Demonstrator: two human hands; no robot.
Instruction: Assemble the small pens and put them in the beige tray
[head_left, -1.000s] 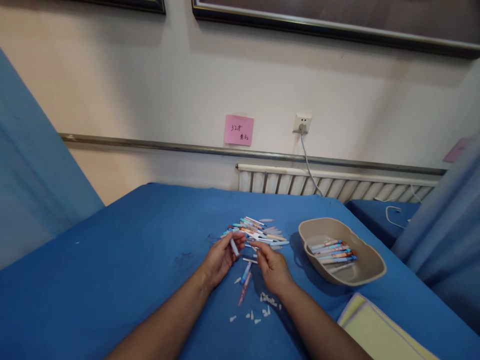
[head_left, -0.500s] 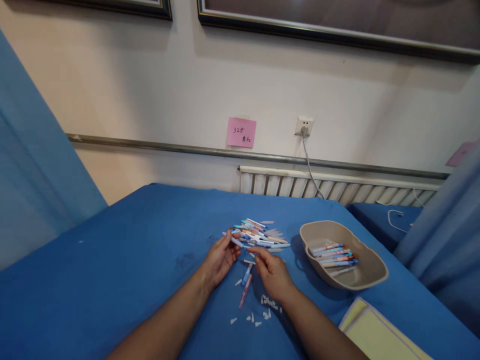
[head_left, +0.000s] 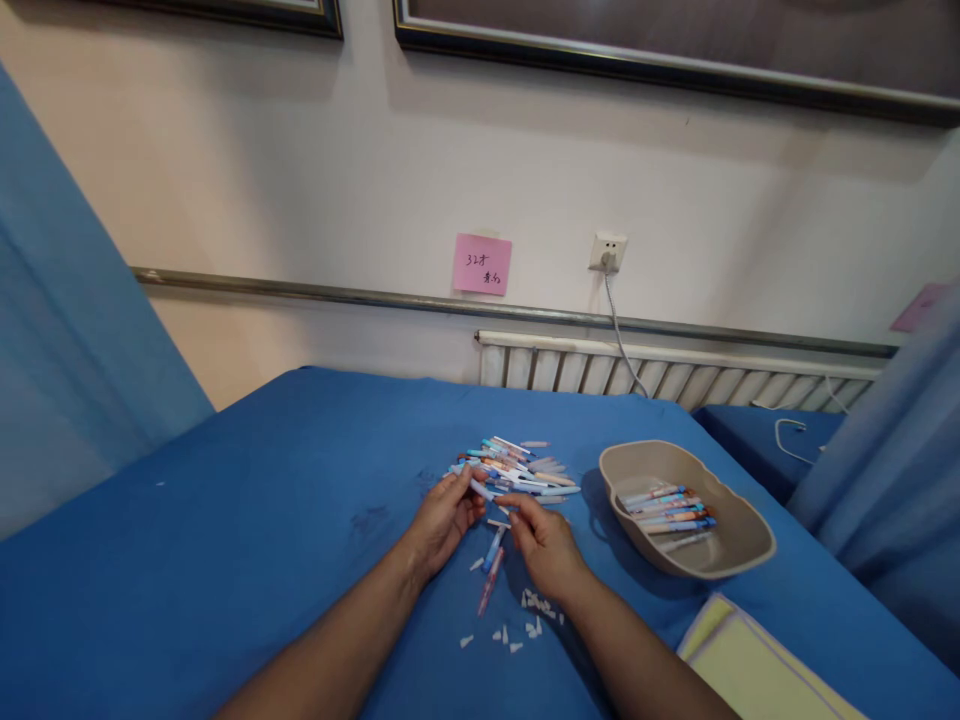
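Looking light, stiff and perhaps slippery, the pale, slim pen point(head_left: 482, 489) likely suits a mid-barrel pinch. It sits in the left fingers point(head_left: 455, 488), which are closed around it; the right fingers point(head_left: 519, 500) come nearly together at its other end, their hold unclear. Beyond the fingers lie piled pens point(head_left: 517, 474); nearer, small white pieces point(head_left: 536, 602).

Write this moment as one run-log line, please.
Left hand: holds pale pen barrel | right hand: at its near end | pen pile: beyond hands | basin: holds pens
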